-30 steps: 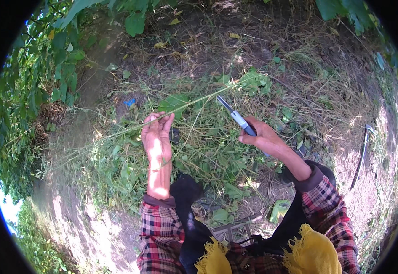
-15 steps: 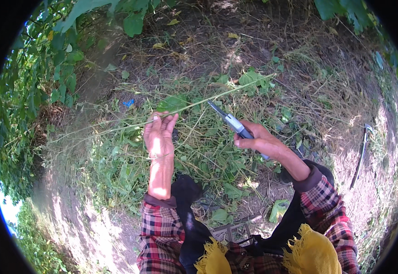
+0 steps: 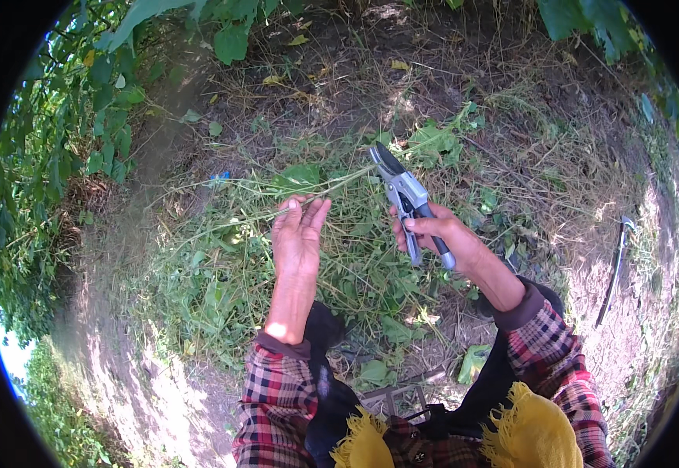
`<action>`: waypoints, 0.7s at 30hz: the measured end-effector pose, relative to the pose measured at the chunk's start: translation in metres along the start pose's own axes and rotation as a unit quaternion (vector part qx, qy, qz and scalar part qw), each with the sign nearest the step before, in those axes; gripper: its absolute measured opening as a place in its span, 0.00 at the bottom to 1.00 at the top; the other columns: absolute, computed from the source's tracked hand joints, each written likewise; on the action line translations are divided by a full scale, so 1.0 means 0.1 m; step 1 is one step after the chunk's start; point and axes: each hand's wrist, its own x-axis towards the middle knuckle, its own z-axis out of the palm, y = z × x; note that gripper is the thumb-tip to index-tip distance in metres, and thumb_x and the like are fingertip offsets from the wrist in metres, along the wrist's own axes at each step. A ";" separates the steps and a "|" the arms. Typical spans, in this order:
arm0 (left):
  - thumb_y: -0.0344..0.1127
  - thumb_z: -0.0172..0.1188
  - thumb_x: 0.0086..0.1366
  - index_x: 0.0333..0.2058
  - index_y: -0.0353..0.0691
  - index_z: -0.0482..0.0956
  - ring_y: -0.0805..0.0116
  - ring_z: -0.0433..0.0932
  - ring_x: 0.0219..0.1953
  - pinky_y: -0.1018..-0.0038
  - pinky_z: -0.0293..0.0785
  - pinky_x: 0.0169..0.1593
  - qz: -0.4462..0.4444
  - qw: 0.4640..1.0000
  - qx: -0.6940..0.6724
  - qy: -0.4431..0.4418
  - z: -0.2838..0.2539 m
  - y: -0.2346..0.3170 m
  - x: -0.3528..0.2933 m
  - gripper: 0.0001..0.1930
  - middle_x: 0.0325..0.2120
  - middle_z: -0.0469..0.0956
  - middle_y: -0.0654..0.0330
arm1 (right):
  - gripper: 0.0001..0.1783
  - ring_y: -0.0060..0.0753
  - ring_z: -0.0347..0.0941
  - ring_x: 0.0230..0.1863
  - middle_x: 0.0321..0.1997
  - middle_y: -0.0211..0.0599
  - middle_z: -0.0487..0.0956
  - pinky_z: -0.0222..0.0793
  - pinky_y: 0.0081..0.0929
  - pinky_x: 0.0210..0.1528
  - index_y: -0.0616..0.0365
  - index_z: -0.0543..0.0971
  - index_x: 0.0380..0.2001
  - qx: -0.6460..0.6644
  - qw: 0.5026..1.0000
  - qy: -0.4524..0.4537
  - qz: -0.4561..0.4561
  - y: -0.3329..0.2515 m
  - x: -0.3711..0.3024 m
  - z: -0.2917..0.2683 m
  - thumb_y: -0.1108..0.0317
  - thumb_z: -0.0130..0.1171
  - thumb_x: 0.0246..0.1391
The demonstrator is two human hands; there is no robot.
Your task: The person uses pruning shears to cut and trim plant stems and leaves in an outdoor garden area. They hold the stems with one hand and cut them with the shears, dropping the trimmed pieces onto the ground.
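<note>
My left hand (image 3: 298, 238) is closed on a thin green plant stem (image 3: 339, 184), thumb and fingertips pinching it. The stem slants up to the right, and several thin branches trail off leftward from the hand. Grey pruning shears (image 3: 408, 189) are held in my right hand (image 3: 442, 234), the fingers round the dark-blue and grey handles. Their parted blades meet the stem to the right of my left hand. Whether the stem is severed there I cannot tell. Below both hands lies a heap of loose green stems and leaves (image 3: 355, 265).
A long, thin tool with a hooked head (image 3: 615, 269) lies on the ground at the right. A blue scrap (image 3: 219, 179) sits left of the heap. Between my legs is a metal frame (image 3: 398, 394). Leafy plants (image 3: 66, 148) stand along the left, and large leaves (image 3: 232, 40) hang at the top.
My left hand has moved right along with the stem. The shears have tilted more upright and show their open blades, now at the stem. The trailing branches on the left have shifted.
</note>
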 end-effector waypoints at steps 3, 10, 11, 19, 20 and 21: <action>0.29 0.54 0.65 0.35 0.34 0.74 0.56 0.75 0.43 0.55 0.73 0.57 -0.013 1.000 -0.002 0.004 0.05 -0.07 -0.02 0.04 0.39 0.76 0.49 | 0.22 0.25 0.71 0.34 0.34 0.33 0.73 0.71 0.28 0.39 0.64 0.68 0.51 0.034 0.999 0.005 0.000 0.01 0.04 -0.03 0.66 0.55 0.54; 0.32 0.54 0.66 0.36 0.34 0.73 0.57 0.76 0.42 0.57 0.74 0.56 -0.036 0.999 0.023 -0.011 0.10 -0.11 -0.07 0.06 0.38 0.75 0.50 | 0.16 0.20 0.65 0.26 0.28 0.29 0.68 0.66 0.23 0.26 0.63 0.69 0.45 0.148 0.989 0.006 0.017 -0.01 0.04 -0.07 0.69 0.55 0.54; 0.33 0.54 0.66 0.36 0.34 0.73 0.57 0.76 0.42 0.57 0.75 0.55 -0.042 0.999 0.028 -0.008 0.10 -0.10 -0.07 0.07 0.38 0.75 0.50 | 0.15 0.20 0.64 0.25 0.28 0.28 0.67 0.64 0.22 0.26 0.63 0.69 0.44 0.146 0.989 0.013 0.012 -0.04 0.03 -0.06 0.69 0.55 0.54; 0.44 0.55 0.66 0.34 0.35 0.73 0.66 0.77 0.28 0.65 0.82 0.36 -0.075 0.992 0.005 0.098 0.01 0.06 -0.02 0.15 0.29 0.75 0.55 | 0.13 0.16 0.61 0.22 0.25 0.26 0.66 0.60 0.17 0.22 0.62 0.69 0.42 0.133 0.990 0.040 -0.014 -0.18 -0.02 -0.19 0.73 0.54 0.52; 0.43 0.55 0.66 0.34 0.35 0.73 0.66 0.77 0.28 0.65 0.82 0.36 -0.075 0.993 0.019 0.091 -0.03 0.06 -0.01 0.14 0.28 0.75 0.55 | 0.13 0.15 0.61 0.22 0.25 0.26 0.66 0.59 0.16 0.22 0.62 0.69 0.42 0.121 0.992 0.041 -0.015 -0.19 -0.03 -0.18 0.74 0.54 0.52; 0.42 0.55 0.67 0.34 0.34 0.73 0.65 0.78 0.27 0.65 0.82 0.36 -0.074 0.993 0.034 0.084 -0.08 0.07 0.00 0.14 0.28 0.75 0.55 | 0.13 0.15 0.60 0.22 0.25 0.26 0.66 0.59 0.16 0.22 0.62 0.69 0.42 0.121 0.992 0.039 -0.015 -0.20 -0.04 -0.17 0.74 0.54 0.52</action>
